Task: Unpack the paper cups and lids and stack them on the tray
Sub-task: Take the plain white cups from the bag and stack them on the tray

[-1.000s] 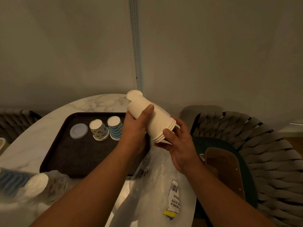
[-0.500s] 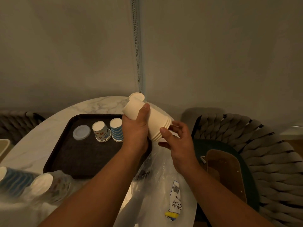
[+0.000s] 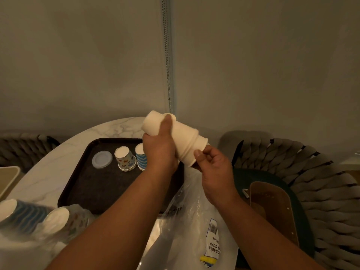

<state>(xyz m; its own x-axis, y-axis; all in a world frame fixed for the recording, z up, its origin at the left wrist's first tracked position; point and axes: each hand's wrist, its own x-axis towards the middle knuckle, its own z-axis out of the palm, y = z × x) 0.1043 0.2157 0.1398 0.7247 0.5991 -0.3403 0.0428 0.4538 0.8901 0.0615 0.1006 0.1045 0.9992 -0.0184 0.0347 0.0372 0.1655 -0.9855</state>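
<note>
While the left hand [image 3: 158, 151] grips the white cup stack [image 3: 183, 140], the right hand [image 3: 212, 164] pinches its rim at four o'clock; tray [image 3: 81, 184] at nine.

A round white marble table [image 3: 58, 162] at lower left of the frame carries a dark tray [image 3: 93, 190], wrapped cup sleeves [image 3: 39, 219] and a clear plastic bag [image 3: 187, 221].

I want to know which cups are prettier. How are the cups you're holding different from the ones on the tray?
The white cup stack is plain, while the two small cup stacks on the tray have colourful prints. The white stack is tilted in both hands; the small stacks stand upside down. The white cups look bigger. All are nested cups.
</note>
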